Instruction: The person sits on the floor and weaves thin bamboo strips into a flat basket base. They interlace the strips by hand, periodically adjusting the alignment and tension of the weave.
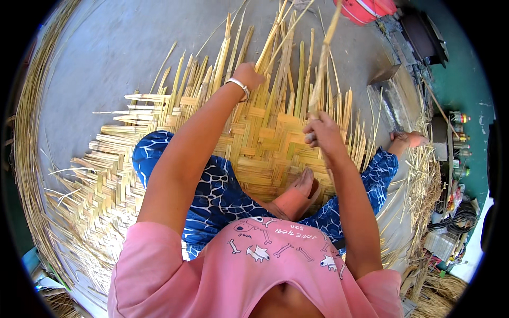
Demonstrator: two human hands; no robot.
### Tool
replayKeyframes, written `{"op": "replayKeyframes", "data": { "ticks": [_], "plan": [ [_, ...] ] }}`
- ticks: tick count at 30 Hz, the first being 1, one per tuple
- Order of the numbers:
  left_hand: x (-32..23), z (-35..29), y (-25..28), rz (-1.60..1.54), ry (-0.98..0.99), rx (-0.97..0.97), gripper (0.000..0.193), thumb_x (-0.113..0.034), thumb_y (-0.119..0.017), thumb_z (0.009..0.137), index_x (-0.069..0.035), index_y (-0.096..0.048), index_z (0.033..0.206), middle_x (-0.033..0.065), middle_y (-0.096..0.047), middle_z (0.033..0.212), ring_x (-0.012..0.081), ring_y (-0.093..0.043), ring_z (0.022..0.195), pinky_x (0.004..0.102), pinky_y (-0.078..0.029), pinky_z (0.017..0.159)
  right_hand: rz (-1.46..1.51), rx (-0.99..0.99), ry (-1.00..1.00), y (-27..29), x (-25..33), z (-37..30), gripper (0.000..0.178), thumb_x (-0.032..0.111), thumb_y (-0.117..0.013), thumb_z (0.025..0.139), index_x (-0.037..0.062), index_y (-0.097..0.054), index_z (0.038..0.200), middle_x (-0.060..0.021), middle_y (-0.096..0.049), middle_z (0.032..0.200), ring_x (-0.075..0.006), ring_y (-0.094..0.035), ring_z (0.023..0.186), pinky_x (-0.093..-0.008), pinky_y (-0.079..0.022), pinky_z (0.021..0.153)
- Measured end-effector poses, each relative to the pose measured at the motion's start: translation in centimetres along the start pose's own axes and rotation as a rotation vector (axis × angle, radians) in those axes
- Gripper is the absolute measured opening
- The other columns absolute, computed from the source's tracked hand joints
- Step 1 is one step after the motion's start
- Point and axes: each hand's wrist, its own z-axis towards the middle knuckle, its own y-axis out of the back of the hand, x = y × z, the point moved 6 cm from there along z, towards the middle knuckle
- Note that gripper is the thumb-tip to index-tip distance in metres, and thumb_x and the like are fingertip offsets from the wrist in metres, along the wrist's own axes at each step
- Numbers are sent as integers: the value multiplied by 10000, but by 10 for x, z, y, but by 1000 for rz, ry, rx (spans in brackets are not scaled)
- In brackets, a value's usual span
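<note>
Plainly, the two hands are apart, both over the far part of a woven mat (245,142) of pale, split strips that lies on the grey floor (127,58) between and beyond the person's legs. The right hand (324,132) is clamped around a thick, pale stick (324,58); the stick rises away from the fist and is cut off by the upper edge, while its lower end is lost in the hand and behind the forearm. The left hand (250,78) is back-side up at the base of some slanting loose strips (272,38) — its fingertips are hidden, so I cannot tell whether it grips them or only presses there. A white bracelet (239,88) circles that wrist.

Unwoven ends fan out along the mat's far edge, and the left side is so bright that single strips blur together. Blue patterned trousers (212,185), a pink shirt (209,281) and a sandal (298,203) cover much of the nearer weave. A bundle of long stems (27,122) curves down the left rim, partly lost in the black border. At upper right, a pinkish-red object (366,9) is cut off — its kind is unclear. The small items by the green wall (474,95) are hard to make out.
</note>
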Motion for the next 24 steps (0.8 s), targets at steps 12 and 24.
{"op": "replayKeyframes", "data": {
  "ticks": [12,24],
  "plan": [
    [-22,6,9,-962,98,191,508,-243,-732,780,60,-533,1136,125,-631,962,201,-638,806,333,-551,695,325,80,-213,-14,-27,70,323,362,-693,828,76,-550,787,7,-526,640,-57,-529,507,-180,-422,401],
    [8,38,-36,-735,110,352,320,-190,-739,772,5,-621,998,85,-637,813,189,-639,673,336,-561,608,268,-70,89,-12,8,59,232,233,-662,852,65,-503,843,-31,-554,698,-118,-558,558,-247,-434,488]
  ]
}}
